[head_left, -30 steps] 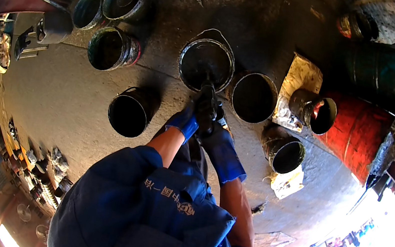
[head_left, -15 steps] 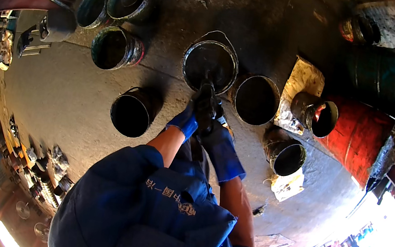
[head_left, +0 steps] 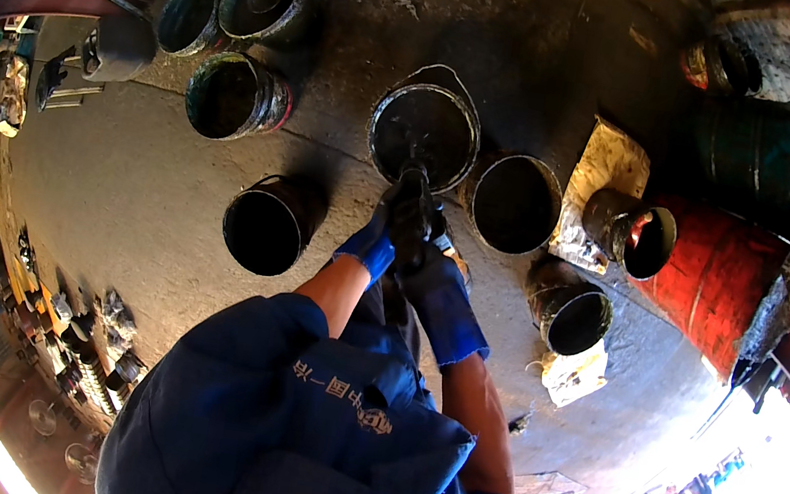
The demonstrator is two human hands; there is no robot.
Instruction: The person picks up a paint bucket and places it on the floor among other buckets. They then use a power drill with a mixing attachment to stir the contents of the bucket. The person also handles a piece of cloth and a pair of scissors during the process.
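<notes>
Both my hands wear blue gloves with blackened palms and fingers, closed around a dark drill-like power tool (head_left: 411,211). My left hand (head_left: 376,236) wraps its left side, and my right hand (head_left: 434,278) grips it nearer to my body. A short orange and white part of the tool shows beside my right hand. The tool's front end points down into a round bucket (head_left: 374,133) with a wire handle raised at its far side. Dark material fills the bucket's inside; the tool's tip is hard to make out there.
A dark bucket (head_left: 558,209) stands close at the right, another (head_left: 306,209) at the left. Several grimy buckets, including a green-stained one (head_left: 267,113), stand far left. At right, a small bucket (head_left: 607,216) is near a red drum (head_left: 705,265) and a dark green drum (head_left: 756,156).
The whole view has shifted by a few pixels. My hands keep the same grip on the tool over the bucket.
</notes>
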